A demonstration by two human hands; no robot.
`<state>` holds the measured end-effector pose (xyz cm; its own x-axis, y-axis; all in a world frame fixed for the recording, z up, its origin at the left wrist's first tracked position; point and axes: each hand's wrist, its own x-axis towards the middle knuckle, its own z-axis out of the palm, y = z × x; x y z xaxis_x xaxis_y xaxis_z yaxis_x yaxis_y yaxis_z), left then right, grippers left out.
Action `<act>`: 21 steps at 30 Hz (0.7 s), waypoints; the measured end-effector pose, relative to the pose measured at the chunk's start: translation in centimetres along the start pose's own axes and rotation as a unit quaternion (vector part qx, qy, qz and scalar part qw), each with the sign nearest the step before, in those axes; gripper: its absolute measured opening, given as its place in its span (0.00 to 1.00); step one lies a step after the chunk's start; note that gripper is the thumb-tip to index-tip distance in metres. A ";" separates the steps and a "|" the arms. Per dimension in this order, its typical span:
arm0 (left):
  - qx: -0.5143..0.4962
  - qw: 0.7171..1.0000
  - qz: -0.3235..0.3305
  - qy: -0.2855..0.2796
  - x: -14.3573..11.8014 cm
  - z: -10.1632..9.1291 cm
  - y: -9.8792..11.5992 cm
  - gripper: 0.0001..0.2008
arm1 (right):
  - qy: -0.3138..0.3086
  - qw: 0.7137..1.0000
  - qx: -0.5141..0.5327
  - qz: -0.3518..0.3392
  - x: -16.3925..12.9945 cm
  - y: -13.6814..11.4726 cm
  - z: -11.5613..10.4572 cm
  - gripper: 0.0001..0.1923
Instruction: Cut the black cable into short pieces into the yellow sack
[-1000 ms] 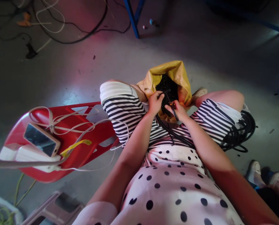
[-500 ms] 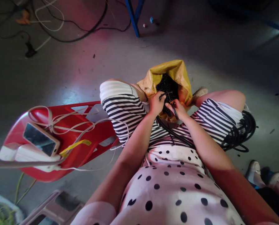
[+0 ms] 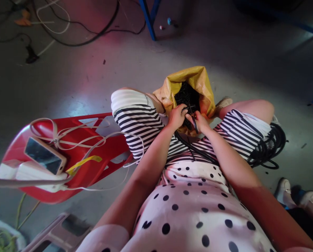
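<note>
Seated person, both hands over a yellow bag (image 3: 198,82) of black parts between the knees. Left hand (image 3: 176,117) and right hand (image 3: 200,122) each pinch a black cable (image 3: 192,148) end. A large coil (image 3: 266,148) by the right thigh suggests much cable remains.

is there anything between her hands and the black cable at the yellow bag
Nothing visible. The left hand and right hand both already touch the black cable at the mouth of the yellow bag; each grip looks closed on it, with no other object between.
</note>
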<state>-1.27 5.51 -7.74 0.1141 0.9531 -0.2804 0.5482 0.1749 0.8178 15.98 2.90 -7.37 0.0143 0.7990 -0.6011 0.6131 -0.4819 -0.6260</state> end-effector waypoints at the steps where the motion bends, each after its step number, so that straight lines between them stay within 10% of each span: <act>1: -0.003 1.000 -0.004 0.006 0.1 0.1 -0.1 0.11 | -0.001 1.000 0.001 -0.006 0.1 0.2 0.1 0.30; 21: 0.044 0.989 -0.141 0.018 0.3 2.2 -3.1 0.04 | -0.055 0.998 0.020 0.023 0.1 1.5 1.3 0.31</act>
<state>-1.09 4.69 -11.46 -0.0829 0.8781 -0.4712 0.6234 0.4146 0.6629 15.92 1.80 -9.00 -0.0463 0.7332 -0.6784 0.5818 -0.5323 -0.6150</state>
